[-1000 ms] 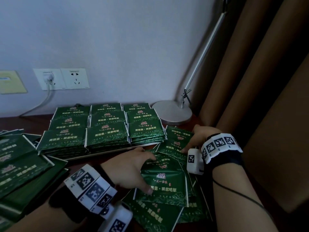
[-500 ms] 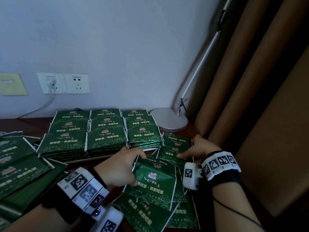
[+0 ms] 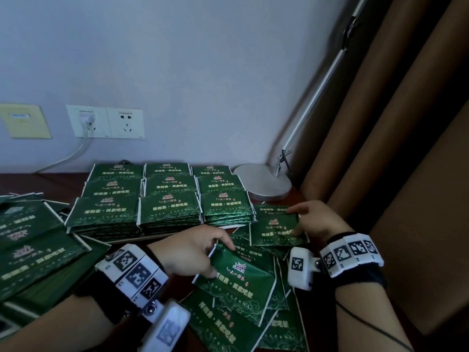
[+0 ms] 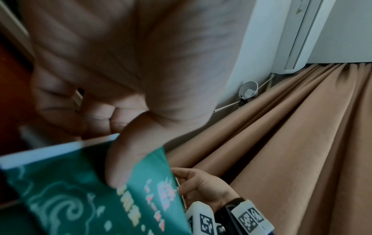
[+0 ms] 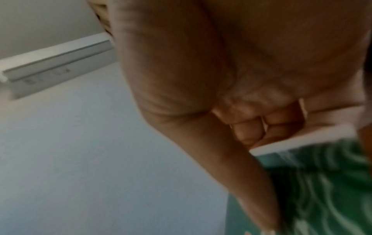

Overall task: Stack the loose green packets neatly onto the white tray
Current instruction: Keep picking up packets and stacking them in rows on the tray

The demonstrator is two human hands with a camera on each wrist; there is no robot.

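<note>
My left hand (image 3: pixel 189 250) pinches one green packet (image 3: pixel 238 283), lifted w/ corner tilted over the loose pile (image 3: pixel 256 329) on the surface. Right hand (image 3: pixel 316 221) grip pinches another packet (image 3: pixel 275 229) beside the stacked packets (image 3: pixel 167 207) on the white tray (image 3: pixel 142 237).

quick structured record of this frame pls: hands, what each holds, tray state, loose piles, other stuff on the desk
left hand: left hand grips one glossy green foil packet, thumb on top, lifted off the pile
right hand: right hand pinches another green packet by its right edge
tray: flat white tray, only its front edge shows; nine neat green stacks, three by three
loose packets: messy pile under the hands; second heap at far left
desk: dark wooden desk
other: round metal lamp base; white wall sockets
</note>
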